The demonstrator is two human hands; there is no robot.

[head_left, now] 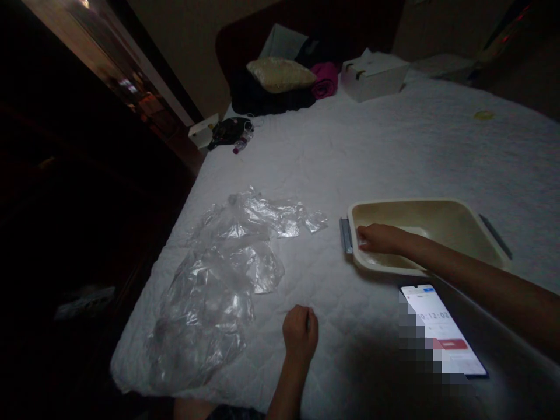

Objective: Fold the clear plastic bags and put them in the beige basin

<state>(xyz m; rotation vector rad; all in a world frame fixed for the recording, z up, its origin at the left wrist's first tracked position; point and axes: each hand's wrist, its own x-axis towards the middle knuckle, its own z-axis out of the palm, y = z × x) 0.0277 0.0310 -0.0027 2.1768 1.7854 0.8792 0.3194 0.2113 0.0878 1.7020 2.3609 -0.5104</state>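
My left hand (pixel 300 331) rests on the white quilted bed cover with its fingers curled into a fist; nothing shows in it. Clear plastic bags (pixel 205 291) lie crumpled and spread out to its left. A cream plastic basin (pixel 472 233) with grey handles stands at the right. My right hand (pixel 380 238) reaches into it, closed, close to the inner wall beside the left handle (pixel 345 235). A pale bit shows at its fingertips, but I cannot make out what it is. The forearm crosses over the basin's near rim.
A lit phone (pixel 441 332) showing a timer lies in front of the basin. Toward the headboard are a cushion (pixel 280 74), a rolled magenta cloth (pixel 325 80) and a white box (pixel 374 76). A small bottle (pixel 240 144) lies by the left edge of the bed (pixel 301 154).
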